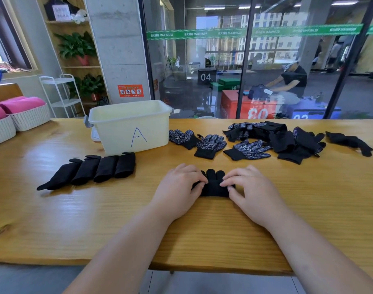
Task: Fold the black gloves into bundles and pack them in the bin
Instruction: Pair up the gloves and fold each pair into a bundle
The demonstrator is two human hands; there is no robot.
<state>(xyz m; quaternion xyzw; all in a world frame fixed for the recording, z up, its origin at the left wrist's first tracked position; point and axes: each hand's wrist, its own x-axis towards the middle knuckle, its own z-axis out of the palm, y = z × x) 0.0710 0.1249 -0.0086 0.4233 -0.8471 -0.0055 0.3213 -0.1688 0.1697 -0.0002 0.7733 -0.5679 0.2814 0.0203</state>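
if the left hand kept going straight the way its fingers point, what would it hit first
The left hand points forward and to the right, and its fingertips already hold the black glove. Just past that it would likely meet the right hand, though depth is hard to judge.

Wooden table (213,230), light grain, front edge in view. Cream bin (117,132) marked "A" stood at the back, left of centre. Row of four folded bundles (100,169) lay just in front of the bin, side by side and touching. Single black glove (213,185) lay flat at centre front, fingers pointing away, partly covered by both hands. Right of the bin were three dotted gloves (211,145) lying palm-up, then a loose heap of gloves (283,136) behind them. One plain glove (349,142) lay apart at far right. Two white woven baskets (30,120) appeared to sit at the left end.
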